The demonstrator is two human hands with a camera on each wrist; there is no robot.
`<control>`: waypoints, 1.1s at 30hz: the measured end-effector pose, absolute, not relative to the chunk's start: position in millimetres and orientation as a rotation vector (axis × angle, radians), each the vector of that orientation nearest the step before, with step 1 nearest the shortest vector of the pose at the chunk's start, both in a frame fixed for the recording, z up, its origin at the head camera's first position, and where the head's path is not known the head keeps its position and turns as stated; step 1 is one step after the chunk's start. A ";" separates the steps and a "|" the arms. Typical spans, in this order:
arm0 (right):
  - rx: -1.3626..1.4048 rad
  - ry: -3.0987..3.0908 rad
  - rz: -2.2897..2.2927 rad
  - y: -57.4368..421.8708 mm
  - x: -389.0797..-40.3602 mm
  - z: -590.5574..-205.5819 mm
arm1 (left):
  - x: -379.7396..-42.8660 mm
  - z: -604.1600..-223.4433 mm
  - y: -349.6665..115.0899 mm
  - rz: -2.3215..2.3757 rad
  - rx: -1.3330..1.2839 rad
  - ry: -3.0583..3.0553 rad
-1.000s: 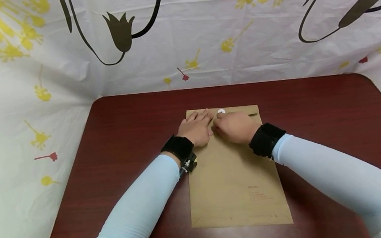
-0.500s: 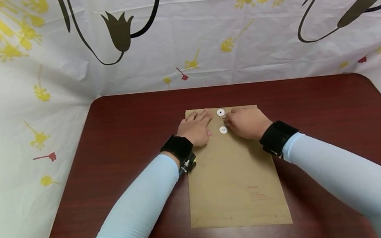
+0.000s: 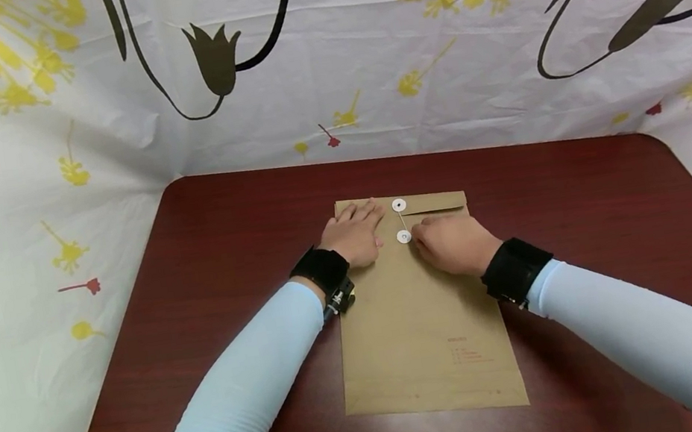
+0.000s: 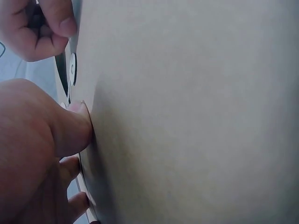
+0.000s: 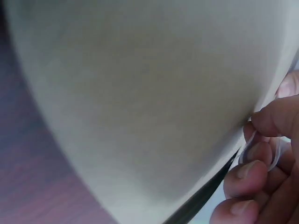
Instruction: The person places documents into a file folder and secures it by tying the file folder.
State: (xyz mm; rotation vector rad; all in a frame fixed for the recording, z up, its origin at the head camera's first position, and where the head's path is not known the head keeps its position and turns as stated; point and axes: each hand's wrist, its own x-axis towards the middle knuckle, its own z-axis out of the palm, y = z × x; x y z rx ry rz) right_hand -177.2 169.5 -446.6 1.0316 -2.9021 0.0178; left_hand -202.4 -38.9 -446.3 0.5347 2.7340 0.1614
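A brown paper envelope [image 3: 421, 325] lies flat on the table, its flap folded down at the far end. On it are two white round buttons: an upper button [image 3: 399, 204] on the flap and a lower button [image 3: 404, 236] below. A thin string [image 3: 403, 222] runs between them. My left hand [image 3: 352, 236] rests with spread fingers on the envelope's upper left, beside the buttons. Just right of the lower button, my right hand [image 3: 455, 242] pinches the string between thumb and index finger; part of the string [image 5: 279, 156] loops by the curled fingers in the right wrist view.
The dark red-brown table [image 3: 238, 218] extends around the envelope on all sides. A white patterned cloth [image 3: 306, 48] hangs behind and beside it. Small red print [image 3: 466, 352] marks the envelope's lower right. Black straps with cameras circle both wrists.
My right hand has moved from over the buttons to the right, then nearer to me beside the lower button, uncovering both buttons and the flap edge. My left hand stays in place.
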 end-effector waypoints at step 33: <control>1.140 -2.898 -0.019 136.7 -207.4 -443.8 | -203.9 -450.9 -39.3 0.167 0.524 2.743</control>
